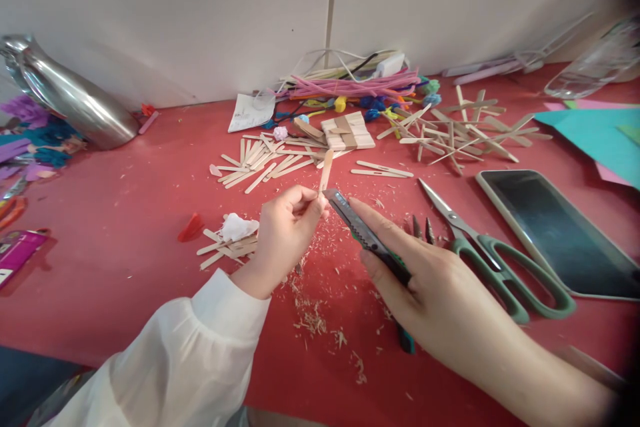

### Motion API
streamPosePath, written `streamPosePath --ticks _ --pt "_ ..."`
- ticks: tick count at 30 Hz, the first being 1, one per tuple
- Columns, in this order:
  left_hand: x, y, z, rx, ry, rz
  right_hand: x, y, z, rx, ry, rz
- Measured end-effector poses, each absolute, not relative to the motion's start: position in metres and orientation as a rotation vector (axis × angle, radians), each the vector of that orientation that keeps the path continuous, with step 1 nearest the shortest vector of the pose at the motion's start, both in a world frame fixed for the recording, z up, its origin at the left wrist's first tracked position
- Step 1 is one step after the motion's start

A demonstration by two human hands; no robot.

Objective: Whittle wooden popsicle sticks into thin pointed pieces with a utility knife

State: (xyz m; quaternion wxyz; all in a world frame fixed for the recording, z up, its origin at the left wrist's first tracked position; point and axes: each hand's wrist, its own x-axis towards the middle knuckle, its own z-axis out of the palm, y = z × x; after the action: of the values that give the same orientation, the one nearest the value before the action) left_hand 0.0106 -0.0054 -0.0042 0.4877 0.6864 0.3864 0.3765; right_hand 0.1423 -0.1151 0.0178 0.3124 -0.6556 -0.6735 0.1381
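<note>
Pinched between the thumb and fingers of my left hand (pixel 290 227) is a wooden craft stick (pixel 327 170), held upright above the table. My right hand (pixel 425 280) is wrapped round a utility knife (pixel 365 230), its index finger along the top. The blade's tip meets the stick, or comes very close to it, just by my left fingertips. Wood shavings (pixel 313 317) lie scattered on the red table below both hands. Behind them is a loose pile of craft sticks (pixel 255 157), beside a banded bundle of sticks (pixel 349 131).
Green-handled scissors (pixel 500 267) and a phone (pixel 560 227) lie to the right. Crossed sticks (pixel 465 133) and pink pipe cleaners (pixel 350 85) are at the back. A steel jug (pixel 75 97) stands at the left. Near my left wrist is a small stick pile (pixel 213 260).
</note>
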Motion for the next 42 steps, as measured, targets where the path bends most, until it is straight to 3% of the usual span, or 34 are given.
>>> streamPosePath --ticks 13,22,25,30,32,42 --pt "0.009 -0.008 -0.004 1.841 0.983 0.914 0.140 -0.114 0.013 -1.740 -1.868 0.145" --pt "0.005 -0.007 -0.003 2.126 1.027 0.851 0.139 -0.116 0.009 -1.853 -2.064 -0.514" --pt "0.005 -0.006 -0.004 2.080 1.032 0.825 0.142 -0.115 0.011 -1.854 -2.014 -0.387" --pt "0.007 -0.003 -0.006 1.830 0.922 0.833 0.151 -0.110 0.019 -1.803 -1.710 0.527" --pt "0.008 -0.002 -0.007 1.779 0.910 0.841 0.152 -0.109 0.021 -1.777 -1.616 0.705" --pt "0.007 -0.002 -0.009 1.831 0.980 0.858 0.146 -0.112 0.021 -1.740 -1.720 0.494"
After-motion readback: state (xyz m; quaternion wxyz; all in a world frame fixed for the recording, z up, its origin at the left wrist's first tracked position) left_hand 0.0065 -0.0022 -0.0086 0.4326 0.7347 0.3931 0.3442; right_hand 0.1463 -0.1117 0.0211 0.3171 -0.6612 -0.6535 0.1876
